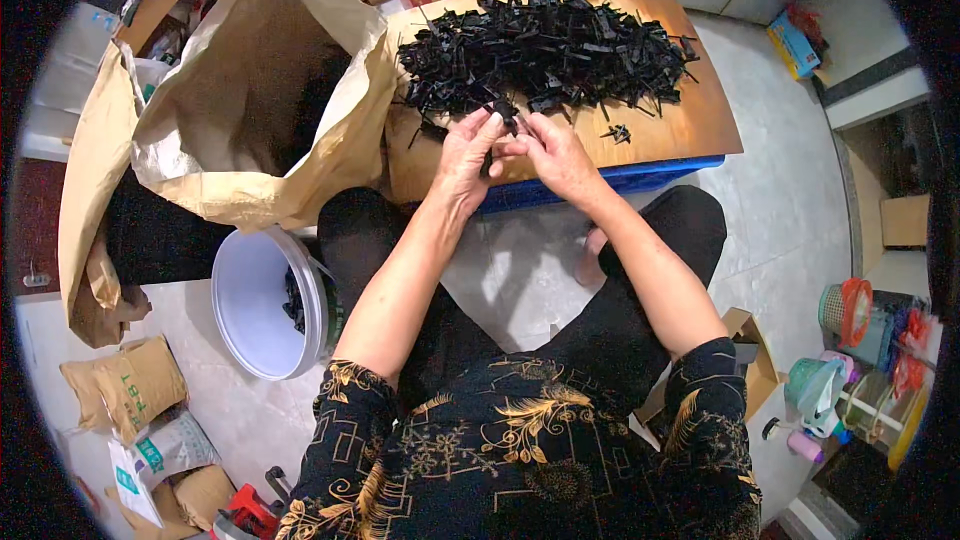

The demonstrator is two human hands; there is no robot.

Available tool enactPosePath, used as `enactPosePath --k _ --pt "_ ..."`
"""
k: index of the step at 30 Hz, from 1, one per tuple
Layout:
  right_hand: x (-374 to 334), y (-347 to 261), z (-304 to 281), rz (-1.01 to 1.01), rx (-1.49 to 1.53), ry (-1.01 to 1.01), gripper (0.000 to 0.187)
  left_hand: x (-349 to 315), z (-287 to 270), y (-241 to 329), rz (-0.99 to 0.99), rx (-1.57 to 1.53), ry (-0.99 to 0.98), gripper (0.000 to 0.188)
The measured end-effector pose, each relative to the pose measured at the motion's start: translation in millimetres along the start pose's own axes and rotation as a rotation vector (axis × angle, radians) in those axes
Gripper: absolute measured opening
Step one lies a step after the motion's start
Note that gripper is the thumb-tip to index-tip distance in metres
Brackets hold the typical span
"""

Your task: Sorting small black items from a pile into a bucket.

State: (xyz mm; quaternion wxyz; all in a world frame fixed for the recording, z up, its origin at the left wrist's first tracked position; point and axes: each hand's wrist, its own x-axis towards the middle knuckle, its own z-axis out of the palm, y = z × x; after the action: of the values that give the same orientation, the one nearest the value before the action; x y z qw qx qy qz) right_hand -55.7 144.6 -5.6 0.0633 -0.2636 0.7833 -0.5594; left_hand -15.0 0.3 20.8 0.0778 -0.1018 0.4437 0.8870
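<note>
Both my hands meet over the near edge of a wooden board (pixel 712 110), in front of a big heap of black plastic parts (pixel 545 45). A small black plastic part (pixel 503 112) is pinched between the fingers of my left hand (pixel 468 155). My right hand (pixel 555 155) has its thumb and fingers closed against the same part from the other side. Another dark piece shows below the left fingers, against the palm. The exact shape of the held part is partly hidden by the fingers. A few small parts (pixel 618 133) lie apart from the heap, right of my hands.
A large open brown paper sack (pixel 270 185) stands left of the board. Below it a white bucket (pixel 260 340) has some black parts inside. The board rests on a blue crate (pixel 620 178). Paper packages (pixel 130 385) lie at lower left; a cardboard box (pixel 765 360) sits at right.
</note>
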Motion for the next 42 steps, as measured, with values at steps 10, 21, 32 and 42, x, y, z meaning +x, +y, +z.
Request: enactPosePath --k 10,21,32,42 --pt "-11.7 -8.1 4.0 -0.077 -0.212 -0.033 0.026 -1.0 -10.2 -1.5 0.034 -0.050 0.103 0.038" --pt "-6.2 -34.9 -1.2 0.364 0.481 -0.195 0.040 -15.8 2.1 3.1 0.248 0.512 0.123 0.031" --pt "0.2 -33.9 8.2 0.387 0.593 -0.146 0.040 -7.2 -0.3 -3.4 0.326 0.614 0.126 0.027" --pt "10.7 -32.5 11.6 0.561 0.669 -0.090 0.033 7.5 -4.9 -14.2 0.689 1.008 0.233 0.030"
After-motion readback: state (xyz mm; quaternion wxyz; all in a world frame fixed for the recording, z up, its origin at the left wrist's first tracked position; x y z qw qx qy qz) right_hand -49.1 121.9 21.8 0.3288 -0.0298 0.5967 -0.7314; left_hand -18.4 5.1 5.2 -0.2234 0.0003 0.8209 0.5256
